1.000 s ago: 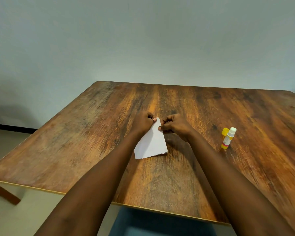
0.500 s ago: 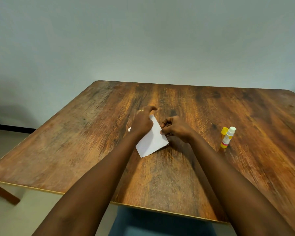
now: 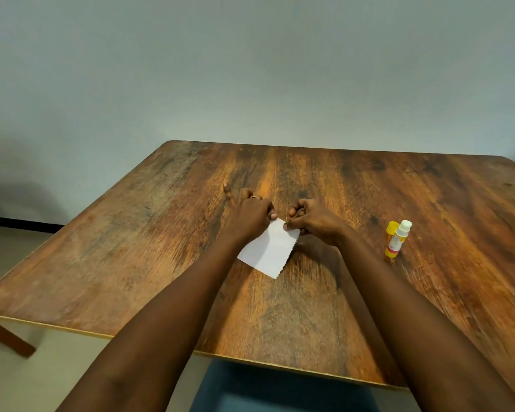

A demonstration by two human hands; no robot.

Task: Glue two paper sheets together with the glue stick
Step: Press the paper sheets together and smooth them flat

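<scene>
Head view shows my left hand (image 3: pixel 247 215) and right hand (image 3: pixel 312 223) pinching the far edge of the paper (image 3: pixel 269 251) low over the worktop (image 3: pixel 131 248); light, floppy, tearable, best held gently by opposite corners.

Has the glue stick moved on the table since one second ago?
No. The glue stick lies at the same place on the table, beside its yellow cap.
</scene>
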